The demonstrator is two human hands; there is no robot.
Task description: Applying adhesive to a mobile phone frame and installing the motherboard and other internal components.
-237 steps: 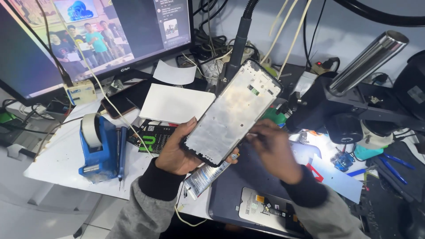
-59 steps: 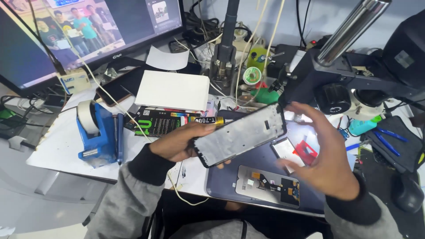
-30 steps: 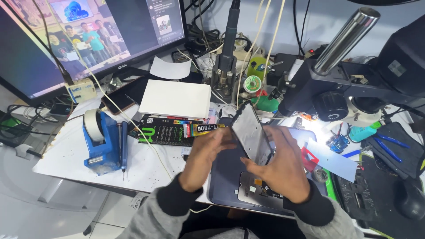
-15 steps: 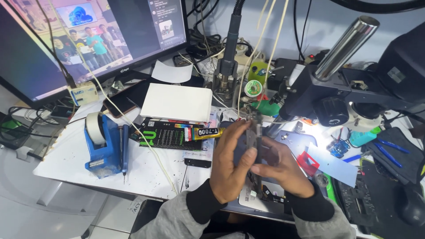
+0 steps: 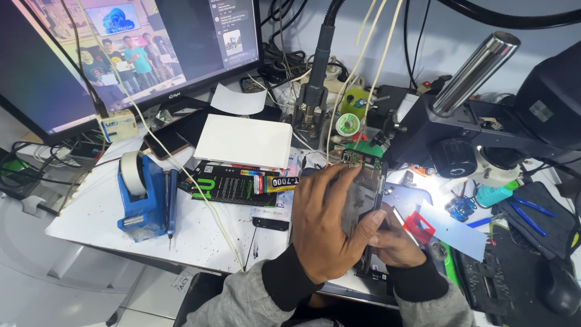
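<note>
Item: opened phone chassis (image 5: 366, 181), circuit boards exposed, centre-right of the frame, over the dark mat on the worktop (image 5: 200, 230).

Position: I have it standing on edge, long axis running from its green-board end at upper centre down toward my body.

Left hand (image 5: 324, 227): laid flat over the near face, fingers extended toward the top end, thumb wrapped round the right edge; clamped on the chassis.

Right hand (image 5: 396, 242): lower right, mostly hidden behind the chassis, fingers curled on its lower part. Both hands touch it; the left covers more.

Nearby: white box (image 5: 245, 140) and glue tube (image 5: 275, 181) to the left, blue tape dispenser (image 5: 142, 197) far left, microscope (image 5: 484, 139) upper right.

Change: two seconds back the chassis lay broadside, long axis left to right, hands at either end; now it is turned edge-on with both hands closed in together.
</note>
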